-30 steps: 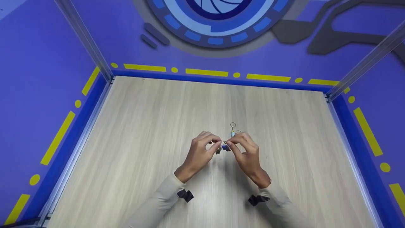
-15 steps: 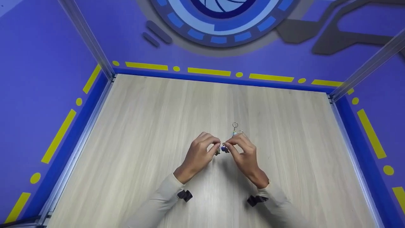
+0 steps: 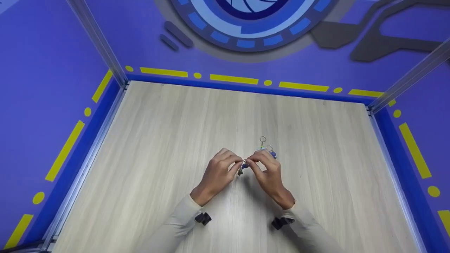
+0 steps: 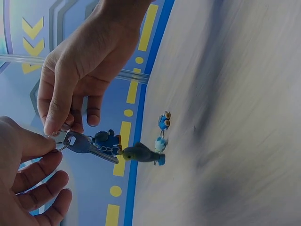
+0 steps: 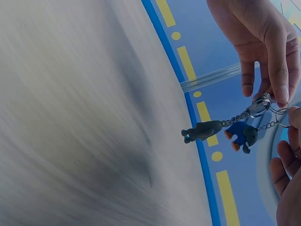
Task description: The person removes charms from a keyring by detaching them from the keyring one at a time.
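Observation:
My left hand and right hand meet above the table, fingertips nearly touching. Between thumb and finger, the left hand pinches metal key ring hardware. Facing it, the right hand pinches a thin split ring. A metal key hangs below the fingertips. Two figure charms dangle there on chains: a grey-green one and a blue one. Whether the two rings are linked is too small to tell.
Beyond the right hand, two more keychains lie on the wooden table: one light blue, partly hidden by the fingers, and one blue. Blue panels with yellow marks wall the back and sides.
My right hand has moved left, bringing the blue charm close against the left hand's grey-green one. The blue keychain on the table has come into view from behind the right hand.

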Demonstrator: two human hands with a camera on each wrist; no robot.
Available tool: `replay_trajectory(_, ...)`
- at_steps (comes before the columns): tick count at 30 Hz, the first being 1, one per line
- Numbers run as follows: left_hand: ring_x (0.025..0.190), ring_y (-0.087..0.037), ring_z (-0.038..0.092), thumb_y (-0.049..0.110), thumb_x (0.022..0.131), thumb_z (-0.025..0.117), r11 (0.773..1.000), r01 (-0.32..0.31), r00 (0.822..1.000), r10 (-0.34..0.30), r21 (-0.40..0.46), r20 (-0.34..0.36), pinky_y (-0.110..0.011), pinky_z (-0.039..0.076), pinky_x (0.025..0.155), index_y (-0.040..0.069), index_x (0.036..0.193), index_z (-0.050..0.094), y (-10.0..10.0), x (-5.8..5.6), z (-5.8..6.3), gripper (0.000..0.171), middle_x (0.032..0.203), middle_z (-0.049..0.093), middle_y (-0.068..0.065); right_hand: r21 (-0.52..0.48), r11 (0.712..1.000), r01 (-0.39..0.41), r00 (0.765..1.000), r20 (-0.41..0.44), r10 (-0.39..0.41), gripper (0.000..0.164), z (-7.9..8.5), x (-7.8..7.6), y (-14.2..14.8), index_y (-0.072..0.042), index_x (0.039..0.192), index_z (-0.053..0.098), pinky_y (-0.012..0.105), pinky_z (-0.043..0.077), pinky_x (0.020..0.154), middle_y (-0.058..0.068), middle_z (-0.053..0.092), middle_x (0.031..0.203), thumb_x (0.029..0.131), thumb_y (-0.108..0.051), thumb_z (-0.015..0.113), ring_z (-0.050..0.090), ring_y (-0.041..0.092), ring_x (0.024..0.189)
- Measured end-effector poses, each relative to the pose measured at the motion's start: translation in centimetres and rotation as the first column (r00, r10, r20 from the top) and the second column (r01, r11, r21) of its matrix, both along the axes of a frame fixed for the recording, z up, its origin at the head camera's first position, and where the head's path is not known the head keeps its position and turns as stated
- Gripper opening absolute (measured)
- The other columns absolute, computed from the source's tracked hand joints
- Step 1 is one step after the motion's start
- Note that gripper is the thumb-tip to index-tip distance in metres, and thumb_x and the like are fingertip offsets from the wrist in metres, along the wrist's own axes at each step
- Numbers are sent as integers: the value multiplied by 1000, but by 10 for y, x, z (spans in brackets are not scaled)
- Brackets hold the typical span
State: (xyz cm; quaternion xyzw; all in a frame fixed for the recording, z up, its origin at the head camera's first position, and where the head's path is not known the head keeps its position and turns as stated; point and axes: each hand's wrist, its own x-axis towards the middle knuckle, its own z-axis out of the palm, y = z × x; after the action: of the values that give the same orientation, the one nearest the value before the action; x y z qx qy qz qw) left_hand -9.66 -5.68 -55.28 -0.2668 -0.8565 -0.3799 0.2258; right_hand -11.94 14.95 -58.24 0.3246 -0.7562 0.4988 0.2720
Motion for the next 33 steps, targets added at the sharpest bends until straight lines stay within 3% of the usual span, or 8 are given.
replay_trajectory(7, 91, -17, 67, 4, 98, 82, 999, -13, 1000, 13, 30, -3, -32, 57, 79, 9, 95, 82, -14, 2, -2, 5, 93, 75, 1, 54, 999, -1, 995, 102, -4, 21, -10, -8, -1, -7, 98, 77, 24, 54, 81, 4, 73, 93, 92, 12, 81, 67, 21, 84)
replay_trajectory(16, 92, -16, 66, 2, 96, 84, 996, -51, 998, 48, 69, 41, -32, 56, 78, 9, 96, 83, -33, 7, -3, 7, 92, 75, 1, 291, 955, -62, 962, 271, -20, 3, -24, -38, -3, -7, 100, 79, 44, 56, 80, 4, 76, 94, 100, -4, 81, 69, 23, 91)
replay_trajectory(22, 92, -15, 66, 3, 97, 84, 995, -56, 998, 53, 77, 41, -32, 57, 78, 9, 97, 83, -35, 8, -4, 7, 93, 75, 2, 356, 934, -23, 945, 314, -96, 4, -27, -66, 1, -2, 97, 79, 47, 53, 86, 9, 77, 93, 100, -5, 81, 67, 30, 95)
replay_trajectory(29, 93, -15, 66, 1, 96, 84, 994, -63, 997, 58, 87, 58, -32, 57, 79, 10, 98, 83, -36, 10, -4, 9, 93, 74, 2, 452, 892, -2, 906, 378, -190, 5, -34, -90, 8, -3, 96, 81, 48, 50, 88, 11, 78, 94, 100, -4, 80, 63, 32, 98)
replay_trajectory(33, 94, -15, 67, 1, 96, 84, 993, -64, 996, 57, 103, 75, -32, 58, 79, 9, 98, 83, -33, 10, -2, 9, 94, 75, 2, 491, 871, 11, 905, 366, -218, 6, -35, -100, 12, 0, 95, 81, 51, 49, 92, 12, 77, 91, 100, -3, 79, 64, 35, 98)
